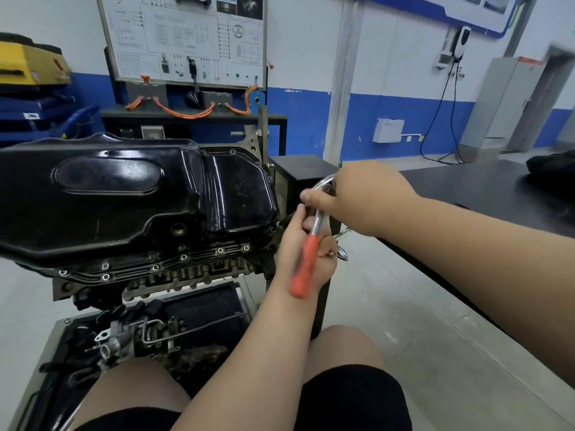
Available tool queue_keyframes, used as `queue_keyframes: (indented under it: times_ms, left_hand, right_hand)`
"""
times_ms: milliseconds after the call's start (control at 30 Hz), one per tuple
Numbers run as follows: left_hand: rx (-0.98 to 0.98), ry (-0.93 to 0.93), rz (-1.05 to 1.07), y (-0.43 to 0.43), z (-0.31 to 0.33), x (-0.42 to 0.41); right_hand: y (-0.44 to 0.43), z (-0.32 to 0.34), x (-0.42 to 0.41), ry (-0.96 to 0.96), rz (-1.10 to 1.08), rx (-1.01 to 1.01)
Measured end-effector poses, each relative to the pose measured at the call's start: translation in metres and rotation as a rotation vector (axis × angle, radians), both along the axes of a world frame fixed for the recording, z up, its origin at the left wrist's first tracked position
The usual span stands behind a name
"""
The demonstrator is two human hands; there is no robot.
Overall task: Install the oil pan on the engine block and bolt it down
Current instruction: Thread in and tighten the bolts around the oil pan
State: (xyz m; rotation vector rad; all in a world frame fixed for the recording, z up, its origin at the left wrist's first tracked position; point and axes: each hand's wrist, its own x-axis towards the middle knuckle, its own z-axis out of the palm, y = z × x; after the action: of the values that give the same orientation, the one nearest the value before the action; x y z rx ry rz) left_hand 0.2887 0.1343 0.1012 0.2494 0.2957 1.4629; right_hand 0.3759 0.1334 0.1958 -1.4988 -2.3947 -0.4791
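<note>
A glossy black oil pan (133, 194) sits on the upturned engine block (186, 275), with several bolts (184, 257) along its front flange. At the pan's right end, my left hand (303, 244) grips the shaft of a chrome speed wrench with a red handle (306, 265), its tip at a flange bolt (279, 225). My right hand (351, 197) grips the wrench's curved crank (325, 181) just above the left hand.
The engine stand's lower tray (214, 309) holds loose parts and hoses. A black bench (485, 194) runs along the right, with a dark bag at its far end. A training board (186, 38) and orange cables stand behind the engine. My knees are at the bottom.
</note>
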Motion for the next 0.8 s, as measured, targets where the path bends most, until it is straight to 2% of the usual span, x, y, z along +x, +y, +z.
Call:
queue_keyframes:
  times_ms: [33,133,167,233,333,400,467,500,533,600,633,700,800]
  left_hand:
    - [-0.037,-0.011,0.024,0.001,0.001,0.001]
    - [-0.087,-0.032,0.041,0.003,0.002,0.002]
    - [-0.093,-0.023,0.035,0.002,0.002,0.003]
    - [-0.088,-0.014,0.022,0.0,0.001,0.005]
    - [-0.042,-0.002,0.009,0.001,0.002,0.003]
    - [-0.013,0.034,0.002,0.001,0.001,0.002]
    - [-0.033,0.08,0.016,0.0,-0.001,0.001]
    - [-0.047,0.075,0.025,-0.001,-0.001,0.001]
    - [-0.057,0.049,0.031,-0.001,-0.002,0.001]
    - [-0.076,0.027,0.039,-0.001,-0.002,0.003]
    - [-0.085,0.041,0.043,-0.002,-0.003,0.004]
    - [-0.094,0.06,0.053,-0.003,-0.003,0.007]
    - [-0.07,0.053,0.056,-0.002,-0.003,0.006]
  right_hand:
    - [0.0,0.0,0.001,-0.094,0.04,0.066]
    - [0.003,0.007,0.01,-0.472,0.334,0.369]
    - [0.006,0.009,0.014,-0.549,0.37,0.406]
    - [0.01,0.01,0.016,-0.508,0.326,0.353]
    - [0.008,0.0,0.011,-0.221,0.18,0.219]
    - [0.004,-0.006,0.006,-0.047,0.012,0.023]
    - [-0.001,-0.008,0.003,0.079,-0.039,-0.111]
    - [-0.002,-0.008,0.004,0.019,-0.016,-0.078]
    - [-0.002,-0.007,0.006,-0.116,0.053,0.039]
    - [0.0,-0.004,0.015,-0.448,0.299,0.38]
    - [0.001,-0.001,0.019,-0.544,0.387,0.484]
    - [0.002,0.002,0.023,-0.515,0.43,0.498]
    - [0.0,-0.004,0.017,-0.294,0.256,0.287]
